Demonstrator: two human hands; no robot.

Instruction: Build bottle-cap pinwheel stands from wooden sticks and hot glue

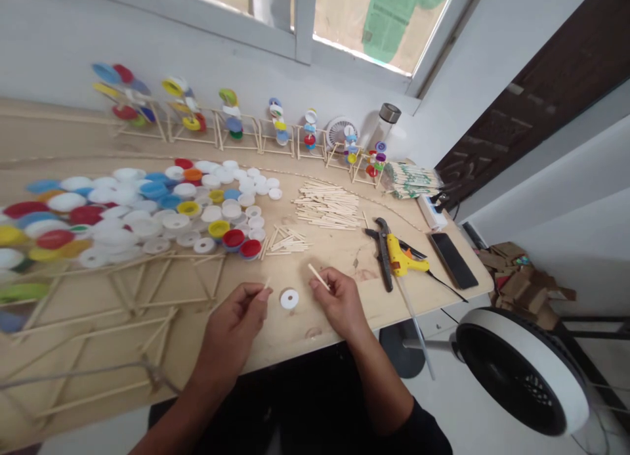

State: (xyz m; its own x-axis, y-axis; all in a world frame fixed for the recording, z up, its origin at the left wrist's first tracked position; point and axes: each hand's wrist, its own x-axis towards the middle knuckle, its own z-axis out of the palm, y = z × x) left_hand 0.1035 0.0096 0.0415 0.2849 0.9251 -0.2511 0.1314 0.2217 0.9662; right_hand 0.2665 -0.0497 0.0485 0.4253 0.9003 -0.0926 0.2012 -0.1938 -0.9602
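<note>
My right hand (339, 301) pinches a short wooden stick (319, 276) that points up and to the left. The fingers of my left hand (241, 320) are closed on another small wooden stick (267, 283), with only its tip showing. Flat on the table between both hands lies a white disc (289, 299) with a hole in its middle; neither hand touches it. Beyond my hands are a small heap of short sticks (288, 240) and a larger pile of longer sticks (327, 204).
Many coloured bottle caps (147, 205) cover the left, behind stick frames (147, 337). Several small cap wheels on stands (310, 136) line the wall. At right lie a yellow glue gun (401, 257), black cutters (382, 251) and a phone (453, 260). A fan (522, 369) stands beside the table.
</note>
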